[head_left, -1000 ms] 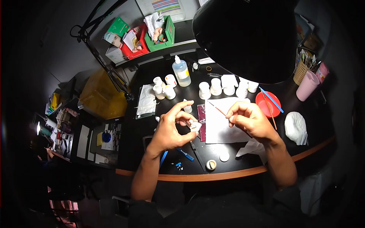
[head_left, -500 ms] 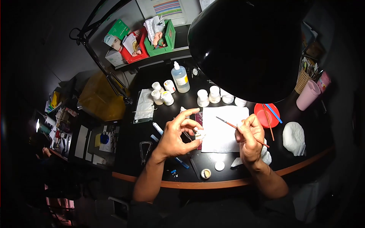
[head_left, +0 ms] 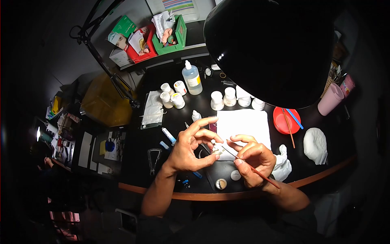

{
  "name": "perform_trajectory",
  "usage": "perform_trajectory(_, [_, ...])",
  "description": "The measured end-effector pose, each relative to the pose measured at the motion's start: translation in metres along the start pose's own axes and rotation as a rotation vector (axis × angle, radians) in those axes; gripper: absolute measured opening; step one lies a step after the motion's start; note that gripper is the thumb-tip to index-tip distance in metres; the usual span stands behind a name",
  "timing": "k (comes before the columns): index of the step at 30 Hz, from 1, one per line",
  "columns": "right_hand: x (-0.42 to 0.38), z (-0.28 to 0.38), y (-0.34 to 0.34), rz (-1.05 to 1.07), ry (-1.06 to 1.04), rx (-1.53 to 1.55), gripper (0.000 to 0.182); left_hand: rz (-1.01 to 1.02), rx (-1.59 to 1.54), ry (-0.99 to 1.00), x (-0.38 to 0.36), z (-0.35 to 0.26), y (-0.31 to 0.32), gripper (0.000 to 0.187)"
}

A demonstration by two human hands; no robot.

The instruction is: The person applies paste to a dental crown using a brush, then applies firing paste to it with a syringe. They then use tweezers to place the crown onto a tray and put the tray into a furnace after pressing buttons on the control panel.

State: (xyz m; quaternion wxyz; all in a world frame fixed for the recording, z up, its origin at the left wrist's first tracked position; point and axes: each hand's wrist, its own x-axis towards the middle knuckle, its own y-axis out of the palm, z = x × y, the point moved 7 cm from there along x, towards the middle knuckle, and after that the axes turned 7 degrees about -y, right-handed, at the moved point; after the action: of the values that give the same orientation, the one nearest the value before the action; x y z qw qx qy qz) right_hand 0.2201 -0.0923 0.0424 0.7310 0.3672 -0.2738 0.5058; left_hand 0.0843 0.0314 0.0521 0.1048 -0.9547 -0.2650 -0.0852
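Note:
My left hand (head_left: 187,149) pinches a small whitish dental piece with tooth-like shapes (head_left: 218,151) between thumb and fingers. Closed round a thin reddish-brown brush (head_left: 265,177), my right hand (head_left: 256,159) sits just to the right of it. The dark brush tip points up and left, right at the dental piece. Behind both hands lies a white folded paper towel (head_left: 245,124), partly covered by the fingers. Below the hands, near the desk edge, are a small open jar (head_left: 221,184) and a round white lid (head_left: 235,175).
White bottles (head_left: 230,97) and a clear squeeze bottle (head_left: 192,79) stand farther back. To the right are a red bowl (head_left: 280,126) with brushes across it and a crumpled tissue (head_left: 283,162). A large black lamp (head_left: 268,53) overhangs the desk. Calipers (head_left: 154,159) lie at left.
My right hand has moved left and down with the brush, from over the paper towel's right edge to beside the dental piece. My left hand stays nearly in place. The view has shifted slightly.

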Motion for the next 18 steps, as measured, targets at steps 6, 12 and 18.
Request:
perform_trajectory(6, [-0.0005,0.0018,0.0016,0.049,-0.065,-0.023,0.013,0.036,-0.064,-0.01,-0.0001,0.0013,0.003,0.089])
perform_trajectory(12, [0.0036,0.0069,0.0032,0.107,-0.114,-0.128,0.016,0.037,-0.063,-0.013,0.0001,0.0009,0.0032,0.091])
perform_trajectory(18, [0.0051,0.009,0.0048,0.126,-0.114,-0.169,0.019,0.042,-0.053,-0.009,-0.0001,0.0023,0.0023,0.092])
